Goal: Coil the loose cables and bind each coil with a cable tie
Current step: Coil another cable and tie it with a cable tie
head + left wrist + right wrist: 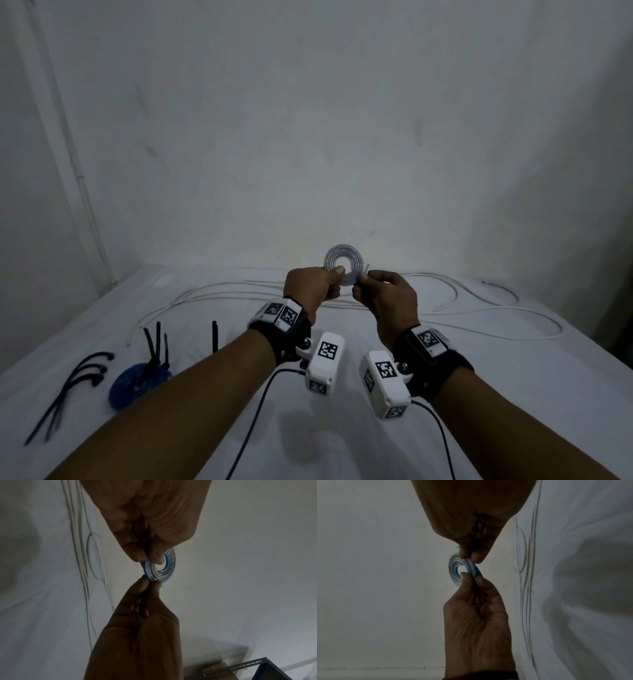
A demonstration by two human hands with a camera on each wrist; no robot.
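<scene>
A small flat spiral coil of clear and blue cable [343, 254] is held up in front of the wall, above the white sheet. My left hand [329, 279] pinches its left side, with the thumb at the centre hole. My right hand [362, 281] pinches the right edge, where a short cable end sticks up. In the left wrist view the coil [162, 574] sits between my left hand [150, 559] above and my right hand [149, 582] below. The right wrist view shows the coil [453, 566] between my right hand [471, 558] and my left hand [471, 577].
A long loose white cable [445, 310] snakes across the far side of the white sheet [308, 428]. At the left lie several black cable ties [78, 380] and a bound blue coil [137, 382], with a single black tie [214, 337] nearby. A metal rack [257, 668] stands beside.
</scene>
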